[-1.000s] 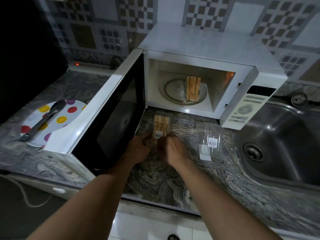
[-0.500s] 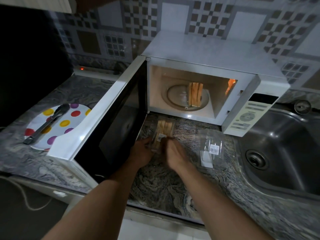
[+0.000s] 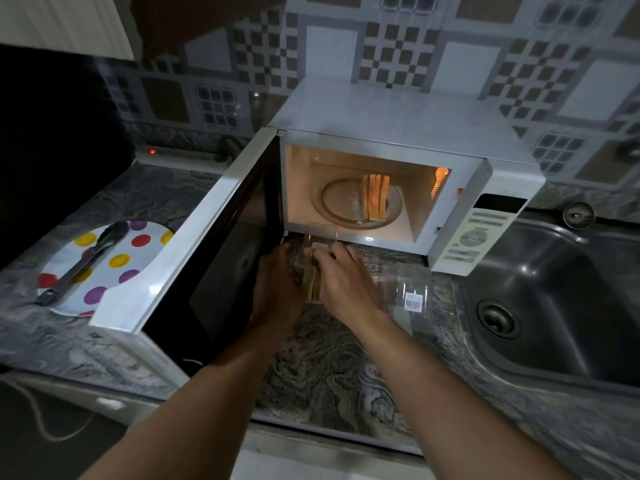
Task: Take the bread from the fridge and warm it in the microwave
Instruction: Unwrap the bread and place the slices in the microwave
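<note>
Both hands gripped one clear pack of bread [image 3: 312,284] from opposite sides. The left hand [image 3: 277,289] was curled against the pack's left face, and the right hand [image 3: 341,280] closed on its right face, fingertips reaching over the top edge. The pack sat between the palms, just in front of the open microwave [image 3: 398,140] and over the marbled counter [image 3: 329,368]; whether its lower end touched the counter could not be determined.

Inside the lit cavity, a second set of bread slices [image 3: 376,196] stood on edge on the glass turntable [image 3: 332,202], right of centre. The microwave door [image 3: 180,244] was swung fully open to the left, its dark window facing the person's left forearm. The control panel [image 3: 474,233] occupied the right end of the unit.

An empty clear wrapper [image 3: 412,299] with a barcode label lay flat on the counter, near the right hand but apart from it. Right of that was a steel sink [image 3: 554,306]. Left of the door, a spotted plate [image 3: 114,268] carried dark tongs [image 3: 83,263] laid diagonally across it.
</note>
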Demonstrator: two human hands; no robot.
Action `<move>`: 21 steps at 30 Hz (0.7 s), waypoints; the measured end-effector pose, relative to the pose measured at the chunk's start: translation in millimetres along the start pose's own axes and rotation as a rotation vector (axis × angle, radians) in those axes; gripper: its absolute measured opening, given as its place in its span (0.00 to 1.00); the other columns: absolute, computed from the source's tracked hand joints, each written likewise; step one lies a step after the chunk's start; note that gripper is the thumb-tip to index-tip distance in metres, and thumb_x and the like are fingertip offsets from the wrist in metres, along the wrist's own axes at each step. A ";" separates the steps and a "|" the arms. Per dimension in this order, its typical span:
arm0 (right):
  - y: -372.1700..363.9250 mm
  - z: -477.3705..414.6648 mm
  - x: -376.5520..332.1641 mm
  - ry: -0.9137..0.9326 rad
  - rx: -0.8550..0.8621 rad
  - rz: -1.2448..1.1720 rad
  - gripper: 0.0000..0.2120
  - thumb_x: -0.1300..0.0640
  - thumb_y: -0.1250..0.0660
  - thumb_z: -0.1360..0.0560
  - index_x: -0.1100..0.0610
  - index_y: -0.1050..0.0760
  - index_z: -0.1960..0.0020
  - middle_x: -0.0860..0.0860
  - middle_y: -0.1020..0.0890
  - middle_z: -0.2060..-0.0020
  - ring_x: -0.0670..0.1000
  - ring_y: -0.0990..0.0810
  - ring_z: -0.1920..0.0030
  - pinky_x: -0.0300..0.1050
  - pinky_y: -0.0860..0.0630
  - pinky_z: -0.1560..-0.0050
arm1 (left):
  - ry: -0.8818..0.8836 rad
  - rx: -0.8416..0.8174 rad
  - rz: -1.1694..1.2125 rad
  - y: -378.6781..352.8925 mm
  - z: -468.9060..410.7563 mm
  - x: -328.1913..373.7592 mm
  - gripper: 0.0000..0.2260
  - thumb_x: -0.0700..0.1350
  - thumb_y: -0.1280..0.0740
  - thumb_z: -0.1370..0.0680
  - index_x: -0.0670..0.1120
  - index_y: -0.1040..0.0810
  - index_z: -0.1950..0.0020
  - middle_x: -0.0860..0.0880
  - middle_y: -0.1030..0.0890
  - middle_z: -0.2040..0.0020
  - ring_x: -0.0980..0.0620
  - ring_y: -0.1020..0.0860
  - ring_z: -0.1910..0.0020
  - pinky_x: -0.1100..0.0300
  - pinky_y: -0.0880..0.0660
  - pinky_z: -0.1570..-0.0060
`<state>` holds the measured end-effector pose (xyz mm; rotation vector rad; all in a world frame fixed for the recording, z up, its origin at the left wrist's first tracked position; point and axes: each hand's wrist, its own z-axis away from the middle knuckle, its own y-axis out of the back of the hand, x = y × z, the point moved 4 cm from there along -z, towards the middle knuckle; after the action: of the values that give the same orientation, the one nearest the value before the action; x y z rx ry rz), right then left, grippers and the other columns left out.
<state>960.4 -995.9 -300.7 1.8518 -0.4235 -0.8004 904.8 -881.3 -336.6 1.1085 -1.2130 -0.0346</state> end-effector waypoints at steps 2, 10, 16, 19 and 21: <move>2.9 -4.4 2.9 0.002 0.086 -0.005 0.16 0.66 0.36 0.23 0.56 0.25 0.37 0.55 0.27 0.47 0.58 0.30 0.45 0.56 0.26 0.48 | -0.167 0.065 0.017 7.0 0.5 15.9 0.27 0.39 0.34 0.25 0.49 0.32 0.26 0.44 0.30 0.30 0.45 0.31 0.32 0.56 0.33 0.36; 7.2 -5.4 11.3 -0.085 0.183 -0.132 0.11 0.56 0.39 0.19 0.56 0.22 0.40 0.53 0.26 0.49 0.57 0.29 0.45 0.54 0.27 0.46 | -0.320 -0.012 0.047 3.4 -6.5 32.5 0.15 0.47 0.40 0.23 0.50 0.20 0.39 0.49 0.21 0.38 0.50 0.23 0.41 0.54 0.25 0.42; 1.4 11.1 14.0 -0.492 0.320 -0.435 0.16 0.60 0.40 0.22 0.51 0.35 0.35 0.54 0.28 0.41 0.55 0.27 0.44 0.48 0.31 0.53 | -0.257 0.013 0.029 5.6 -15.3 30.4 0.15 0.40 0.36 0.24 0.53 0.19 0.41 0.50 0.20 0.39 0.49 0.22 0.41 0.54 0.25 0.40; -17.9 12.3 10.4 -0.638 0.205 -0.447 0.21 0.63 0.37 0.26 0.52 0.37 0.36 0.55 0.26 0.40 0.58 0.24 0.44 0.56 0.23 0.49 | -0.230 0.017 0.045 9.1 -18.2 33.0 0.14 0.39 0.37 0.24 0.52 0.20 0.42 0.49 0.18 0.41 0.48 0.21 0.43 0.55 0.24 0.42; -28.9 8.1 7.9 -0.653 0.120 -0.411 0.19 0.64 0.39 0.24 0.57 0.35 0.34 0.58 0.24 0.40 0.61 0.23 0.42 0.58 0.23 0.44 | -0.241 0.008 0.050 10.0 -21.2 32.6 0.13 0.40 0.37 0.24 0.51 0.20 0.43 0.48 0.18 0.42 0.47 0.21 0.43 0.54 0.24 0.44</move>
<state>958.3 -994.4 -331.6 1.7764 -0.5069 -1.7085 929.2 -880.4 -304.7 1.1033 -1.4565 -0.1289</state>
